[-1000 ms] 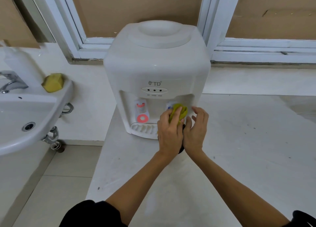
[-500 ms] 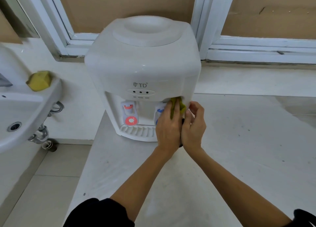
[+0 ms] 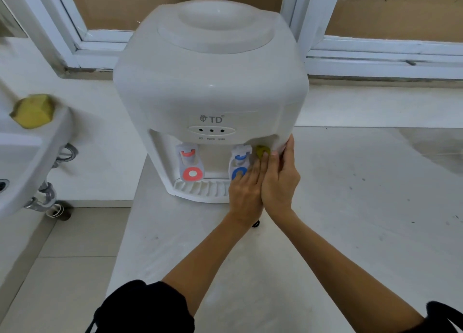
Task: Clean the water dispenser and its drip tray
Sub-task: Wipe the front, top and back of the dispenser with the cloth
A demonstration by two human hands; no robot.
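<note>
A white water dispenser [image 3: 210,82] stands on a pale counter, with a red tap [image 3: 191,173] and a blue tap [image 3: 239,157] in its front recess. Its ribbed white drip tray [image 3: 198,189] sits below the taps. My left hand [image 3: 246,192] reaches into the recess beside the blue tap, its straight fingers pressing a small yellow-green cloth [image 3: 261,151] against the recess's right inner wall. Only a bit of the cloth shows above the fingertips. My right hand [image 3: 281,179] lies flat against the dispenser's right front corner, right beside the left hand.
A white sink [image 3: 30,157] juts in at the left, with a yellow sponge [image 3: 32,110] on its rim and pipes underneath. White window frames run behind the dispenser. The counter [image 3: 363,207] stretches to the right. Tiled floor lies at lower left.
The view has moved closer to the dispenser. My left hand's fingers have straightened and pushed the cloth deeper into the recess. My right hand has flattened against the dispenser's corner.
</note>
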